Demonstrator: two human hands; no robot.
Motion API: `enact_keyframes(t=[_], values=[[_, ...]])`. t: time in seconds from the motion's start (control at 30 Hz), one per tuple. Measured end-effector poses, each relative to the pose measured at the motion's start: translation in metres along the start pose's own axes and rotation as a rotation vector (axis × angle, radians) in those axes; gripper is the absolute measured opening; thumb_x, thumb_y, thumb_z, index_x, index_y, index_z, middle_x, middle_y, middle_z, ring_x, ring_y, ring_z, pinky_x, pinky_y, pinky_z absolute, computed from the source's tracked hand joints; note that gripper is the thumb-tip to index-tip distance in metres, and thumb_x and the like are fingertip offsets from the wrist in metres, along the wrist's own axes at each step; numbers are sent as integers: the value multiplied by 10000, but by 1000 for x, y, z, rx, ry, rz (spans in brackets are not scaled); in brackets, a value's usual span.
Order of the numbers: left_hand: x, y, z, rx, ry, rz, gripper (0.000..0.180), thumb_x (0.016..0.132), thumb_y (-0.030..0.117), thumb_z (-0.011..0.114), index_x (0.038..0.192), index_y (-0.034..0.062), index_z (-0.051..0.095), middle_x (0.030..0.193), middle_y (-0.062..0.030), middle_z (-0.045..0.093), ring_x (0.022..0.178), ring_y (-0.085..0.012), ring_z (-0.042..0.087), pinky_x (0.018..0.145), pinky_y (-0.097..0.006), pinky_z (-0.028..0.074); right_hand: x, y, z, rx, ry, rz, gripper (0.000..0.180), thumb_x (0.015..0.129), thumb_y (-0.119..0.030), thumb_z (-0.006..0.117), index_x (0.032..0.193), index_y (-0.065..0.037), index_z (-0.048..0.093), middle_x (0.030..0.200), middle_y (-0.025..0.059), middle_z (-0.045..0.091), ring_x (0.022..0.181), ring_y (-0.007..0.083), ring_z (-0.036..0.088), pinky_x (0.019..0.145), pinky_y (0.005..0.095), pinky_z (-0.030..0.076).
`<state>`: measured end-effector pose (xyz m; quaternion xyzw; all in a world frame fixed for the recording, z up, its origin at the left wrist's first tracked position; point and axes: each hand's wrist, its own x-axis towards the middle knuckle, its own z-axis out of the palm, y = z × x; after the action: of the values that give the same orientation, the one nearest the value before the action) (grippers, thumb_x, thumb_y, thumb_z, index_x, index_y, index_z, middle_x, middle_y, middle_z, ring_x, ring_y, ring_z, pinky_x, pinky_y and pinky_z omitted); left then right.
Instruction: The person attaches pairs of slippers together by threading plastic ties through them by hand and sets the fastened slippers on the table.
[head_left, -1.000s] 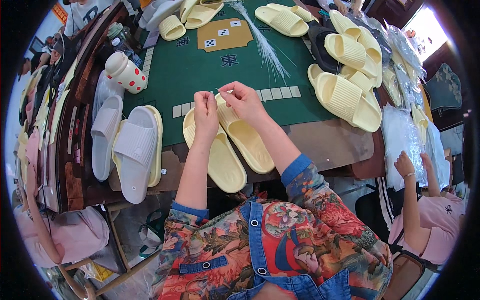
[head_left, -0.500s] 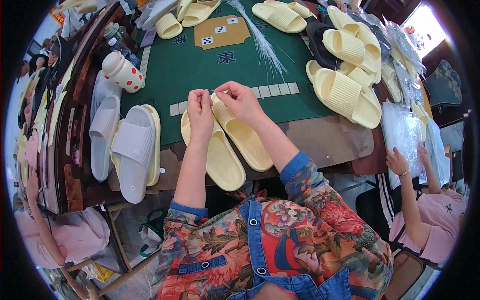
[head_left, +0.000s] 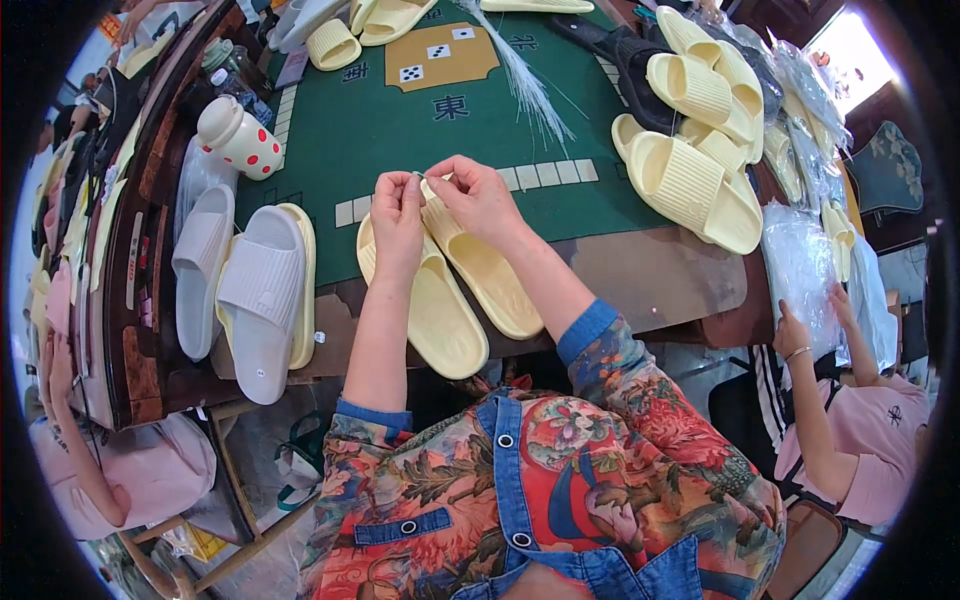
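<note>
Both hands meet over a pale yellow slipper pair [head_left: 455,285] lying at the near edge of the green surface [head_left: 400,150]. Left hand [head_left: 398,212] & right hand [head_left: 478,195] each pinch a thin white tie [head_left: 428,178], grip together on it. Grey slippers [head_left: 240,285] lie just left; open felt beyond the hands.

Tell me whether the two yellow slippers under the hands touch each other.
Apart: the head view shows dark table between the left slipper and the right slipper.
</note>
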<state>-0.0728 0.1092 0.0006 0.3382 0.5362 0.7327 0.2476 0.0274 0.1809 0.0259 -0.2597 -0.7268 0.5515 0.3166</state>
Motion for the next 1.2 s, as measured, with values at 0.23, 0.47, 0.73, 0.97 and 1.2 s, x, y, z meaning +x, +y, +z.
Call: enact_keyframes(t=[0.23, 0.47, 0.73, 0.97, 1.2], values=[[-2, 1, 3, 8, 6, 2, 61, 881, 88, 474, 845, 38, 473, 704, 17, 460, 635, -45, 414, 565, -176, 355, -1, -3, 1, 6, 14, -2, 110, 818, -119, 561, 875, -26, 580, 580, -62, 461, 523, 10, 369, 465, 188, 307], [0, -3, -4, -17, -69, -51, 74, 885, 96, 466, 887, 26, 489, 758, 1, 500, 681, -56, 453, 601, -184, 382, -1, 2, 2, -23, 26, -12, 104, 822, -117, 558, 873, -30, 584, 594, -60, 467, 525, 11, 381, 462, 189, 311], [-25, 49, 10, 882, 135, 639, 278, 794, 135, 546, 1043, 24, 495, 1021, -151, 505, 984, -303, 462, 857, -394, 335, 10, 13, -18, 675, 119, 278, 137, 821, -166, 575, 864, -38, 552, 650, 9, 539, 537, 55, 452, 469, 182, 357], [-21, 26, 4, 957, 50, 415, 385, 828, 140, 489, 1168, -27, 420, 1125, -202, 460, 1045, -348, 441, 864, -410, 355, 8, 6, 2, 150, 46, 44, 147, 841, -165, 559, 880, -29, 600, 689, -22, 559, 603, 37, 458, 543, 194, 386], [11, 30, -14, 201, 138, -175, 232, 879, 163, 462, 958, -39, 546, 731, -88, 613, 677, -155, 584, 601, -271, 459, 4, 6, -2, 117, 121, 37, 164, 828, -187, 568, 830, -24, 592, 643, -28, 530, 577, 31, 436, 510, 195, 364]])
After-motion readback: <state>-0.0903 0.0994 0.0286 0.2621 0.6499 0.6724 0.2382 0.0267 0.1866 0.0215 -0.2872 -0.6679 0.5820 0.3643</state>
